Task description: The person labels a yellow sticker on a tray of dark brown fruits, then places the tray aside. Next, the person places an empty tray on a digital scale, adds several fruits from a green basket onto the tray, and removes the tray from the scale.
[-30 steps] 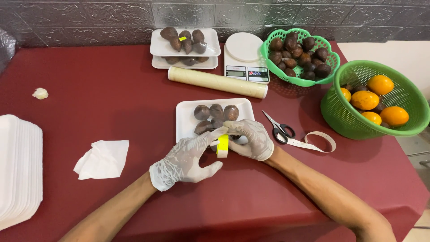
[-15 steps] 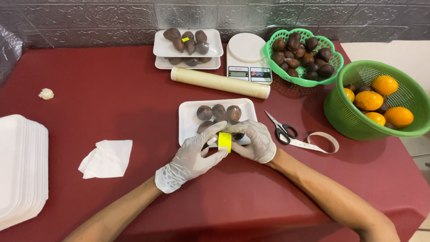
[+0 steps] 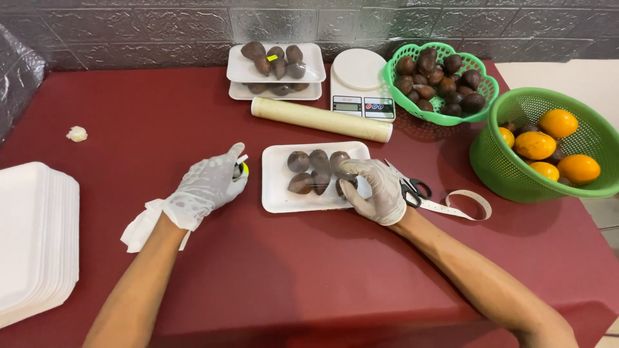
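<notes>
1. Red-covered worktop [image 3: 309,270], white foam tray [image 3: 277,193] at its middle, five dark brown scaly fruits [image 3: 309,171] lying close together on the tray.
2. Right hand [image 3: 377,190], gloved, resting on the tray's right end, fingers curled around the rightmost fruit, clasping it against the foam.
3. Left hand [image 3: 206,187], gloved, just beside the tray's left edge and apart from it, fingers pinched on a small yellow sticker roll [image 3: 242,170].
4. Risk, as a judgement: light foam tray likely to tip or slide under uneven pressure from the right hand, with the round fruits rolling off onto the cloth.
5. Further risk: sticker prone to clinging to the glove, or folding on itself, given the thin plastic fingertips.
6. Scissors [image 3: 412,188] and a curled paper strip [image 3: 461,206] lying just right of the right wrist, close enough to be knocked by the forearm.
7. White tissue [image 3: 138,229] partly under the left wrist, liable to drag along with the arm.
</notes>
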